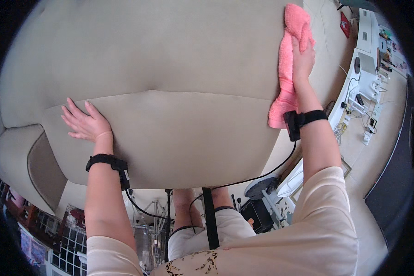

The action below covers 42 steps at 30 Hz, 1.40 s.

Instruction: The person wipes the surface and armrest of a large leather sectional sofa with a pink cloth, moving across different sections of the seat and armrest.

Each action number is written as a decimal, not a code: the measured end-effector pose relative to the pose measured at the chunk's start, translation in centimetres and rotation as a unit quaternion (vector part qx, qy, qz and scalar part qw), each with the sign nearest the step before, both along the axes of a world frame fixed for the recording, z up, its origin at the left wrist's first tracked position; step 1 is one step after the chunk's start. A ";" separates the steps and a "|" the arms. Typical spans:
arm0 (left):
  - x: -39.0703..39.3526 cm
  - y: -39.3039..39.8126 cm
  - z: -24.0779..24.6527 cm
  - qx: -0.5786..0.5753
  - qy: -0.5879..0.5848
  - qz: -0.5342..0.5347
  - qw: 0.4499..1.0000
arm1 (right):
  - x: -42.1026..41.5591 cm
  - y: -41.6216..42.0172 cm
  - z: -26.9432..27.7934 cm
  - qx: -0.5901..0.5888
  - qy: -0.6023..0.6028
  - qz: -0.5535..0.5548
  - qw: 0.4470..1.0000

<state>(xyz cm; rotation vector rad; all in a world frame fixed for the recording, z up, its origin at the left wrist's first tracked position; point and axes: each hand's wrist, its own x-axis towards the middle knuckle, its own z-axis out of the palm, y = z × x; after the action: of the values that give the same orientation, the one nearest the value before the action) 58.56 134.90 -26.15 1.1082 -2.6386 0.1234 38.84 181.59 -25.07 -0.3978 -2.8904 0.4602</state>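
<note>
A beige sofa (189, 134) spreads out before me, with a seam running across its seat. On the left part of the seat my left hand (88, 122) lies flat, fingers spread and holding nothing. Along the sofa's right edge hangs a pink terry towel (286, 69), bunched lengthwise. My right hand (303, 62) grips its upper part, the fingers partly hidden in the folds. The towel's lower end reaches down near my right wrist, where a black strapped device (295, 125) sits. Another black device (123, 174) is strapped to my left wrist.
Black cables (262, 176) run from the wrist devices towards my body. At the left stands the sofa's armrest (38, 165). A long white cabinet (350, 89) with cords and small items lines the right side. A wire rack (70, 241) stands at the lower left.
</note>
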 end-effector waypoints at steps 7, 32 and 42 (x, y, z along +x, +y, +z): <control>0.1 -0.4 -0.7 -0.008 0.017 -0.006 1.000 | 9.4 -0.7 1.5 -0.015 -0.022 -0.011 1.000; 0.1 -0.1 -0.5 -0.015 0.018 -0.012 1.000 | 37.0 -13.2 3.2 0.037 -0.121 0.073 0.989; -0.1 -0.3 -0.6 -0.004 0.014 -0.016 1.000 | 37.7 -26.3 3.8 -0.038 -0.082 0.367 0.926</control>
<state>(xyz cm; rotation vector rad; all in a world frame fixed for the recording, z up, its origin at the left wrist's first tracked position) 58.43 134.63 -26.76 1.0579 -2.6262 0.1116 76.53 155.31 -21.23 0.7082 -3.1040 0.6644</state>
